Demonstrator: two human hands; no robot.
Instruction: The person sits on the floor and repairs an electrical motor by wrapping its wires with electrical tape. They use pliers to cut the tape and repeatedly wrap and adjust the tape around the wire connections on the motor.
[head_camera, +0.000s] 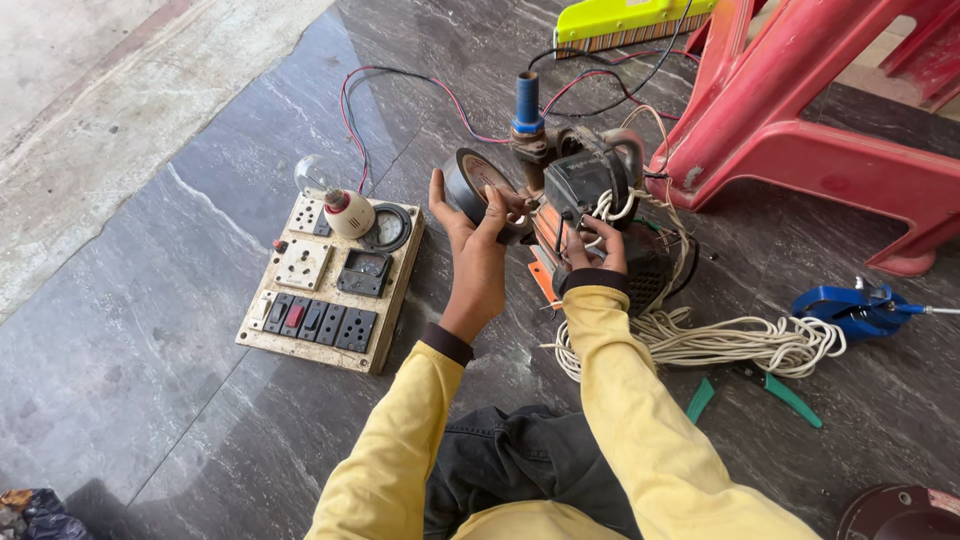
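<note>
My left hand (473, 248) holds a roll of black insulating tape (470, 184) up beside a small dark water pump (590, 185) with a blue pipe stub (526, 104). My right hand (596, 248) rests against the pump's front, its fingers closed on white cord (612, 207) at the pump body. Both arms wear yellow sleeves. The rest of that white cord lies in a coil (740, 343) on the floor to the right of the pump.
A wooden test board (330, 282) with switches, sockets, a meter and a bulb (314, 172) lies to the left. Red and black wires (400, 85) run behind. A red plastic chair (800, 120), a blue tool (858, 308) and green-handled pliers (760, 388) sit on the right.
</note>
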